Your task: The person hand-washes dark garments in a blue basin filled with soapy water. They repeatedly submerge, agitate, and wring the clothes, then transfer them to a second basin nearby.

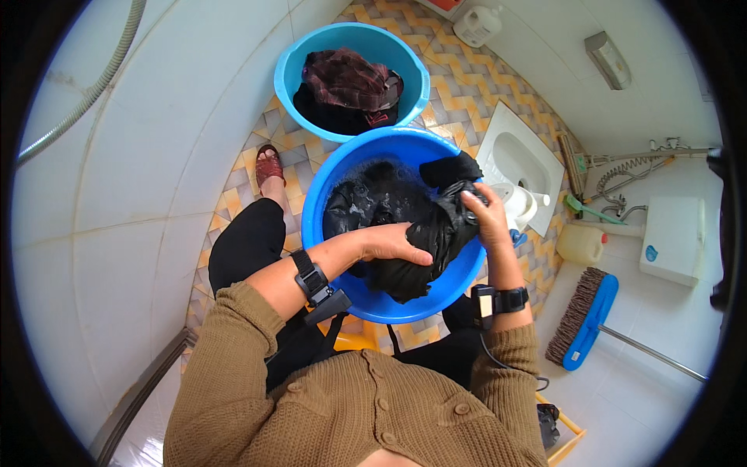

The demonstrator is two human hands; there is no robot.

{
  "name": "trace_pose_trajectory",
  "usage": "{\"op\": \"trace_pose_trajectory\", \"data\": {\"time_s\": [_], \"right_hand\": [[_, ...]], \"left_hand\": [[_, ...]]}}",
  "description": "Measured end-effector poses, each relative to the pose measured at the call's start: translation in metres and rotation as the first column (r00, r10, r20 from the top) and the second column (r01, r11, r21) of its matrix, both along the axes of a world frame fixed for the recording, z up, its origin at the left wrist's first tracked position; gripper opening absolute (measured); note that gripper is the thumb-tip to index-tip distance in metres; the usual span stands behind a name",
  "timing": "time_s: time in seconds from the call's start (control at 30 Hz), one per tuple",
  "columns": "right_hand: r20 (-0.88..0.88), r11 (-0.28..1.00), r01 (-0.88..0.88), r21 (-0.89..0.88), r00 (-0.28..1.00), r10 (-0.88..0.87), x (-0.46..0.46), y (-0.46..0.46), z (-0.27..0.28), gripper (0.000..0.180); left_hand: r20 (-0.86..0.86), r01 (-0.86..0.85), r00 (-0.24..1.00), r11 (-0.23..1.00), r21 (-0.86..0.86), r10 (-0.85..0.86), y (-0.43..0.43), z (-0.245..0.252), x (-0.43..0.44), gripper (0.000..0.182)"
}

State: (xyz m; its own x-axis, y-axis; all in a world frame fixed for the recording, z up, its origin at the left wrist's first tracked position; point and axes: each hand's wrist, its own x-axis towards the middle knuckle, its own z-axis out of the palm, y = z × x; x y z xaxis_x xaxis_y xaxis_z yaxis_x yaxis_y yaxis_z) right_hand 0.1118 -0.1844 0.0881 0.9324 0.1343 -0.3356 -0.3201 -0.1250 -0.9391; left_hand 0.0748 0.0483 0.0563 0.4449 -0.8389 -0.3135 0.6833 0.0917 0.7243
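A round blue plastic basin point(392, 315) stands before me, holding dark water and soaked black clothing point(373, 195). My right hand point(489, 216) grips a bunched wet black garment point(446, 225) at the basin's right side, its thumb on top of the cloth. Under and around the same garment's left part is my left hand point(400, 244), its thumb lying over the fabric and its fingers hidden beneath. One end of the black cloth rests near the basin's upper right rim. Suds float on the water.
Beyond it, a light blue basin point(282, 76) holds maroon and black clothes point(350, 82). A squat toilet point(519, 152), a white plastic container point(519, 204) and a yellowish jug point(582, 244) lie to the right. A blue mop head point(590, 321) leans nearer me. A tiled wall point(146, 146) bounds the left.
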Motion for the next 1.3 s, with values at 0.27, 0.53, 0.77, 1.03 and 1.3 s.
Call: {"op": "trace_pose_trajectory", "data": {"time_s": [0.27, 0.53, 0.77, 1.03, 1.3], "right_hand": [[-0.25, 0.413, -0.256, -0.874, 0.966, 0.07, -0.012, 0.06, -0.036, 0.066], [-0.251, 0.975, -0.164, 0.152, 0.947, 0.199, -0.011, 0.021, 0.025, 0.078], [-0.059, 0.645, -0.045, 0.763, 0.989, 0.138, -0.032, 0.055, -0.018, 0.127], [0.056, 0.739, -0.057, 0.671, 0.998, 0.026, -0.023, 0.041, 0.015, 0.061], [-0.126, 0.985, -0.018, 0.169, 0.991, 0.04, -0.033, 0.036, 0.036, 0.026]], "left_hand": [[0.409, -0.016, 0.834, 0.724, 0.689, -0.37, -0.014, -0.015, -0.018, 0.09], [-0.014, -0.011, 1.0, 1.0, -0.008, 0.011, 0.023, -0.028, 0.001, 0.074], [-0.593, -0.009, 0.778, 0.939, -0.343, -0.209, 0.029, -0.045, -0.011, 0.052], [-0.354, 0.004, 0.928, 0.952, -0.307, -0.118, 0.018, -0.018, -0.007, 0.069], [0.404, 0.126, 0.883, 0.95, 0.284, -0.238, 0.004, 0.03, -0.003, 0.065]]}}
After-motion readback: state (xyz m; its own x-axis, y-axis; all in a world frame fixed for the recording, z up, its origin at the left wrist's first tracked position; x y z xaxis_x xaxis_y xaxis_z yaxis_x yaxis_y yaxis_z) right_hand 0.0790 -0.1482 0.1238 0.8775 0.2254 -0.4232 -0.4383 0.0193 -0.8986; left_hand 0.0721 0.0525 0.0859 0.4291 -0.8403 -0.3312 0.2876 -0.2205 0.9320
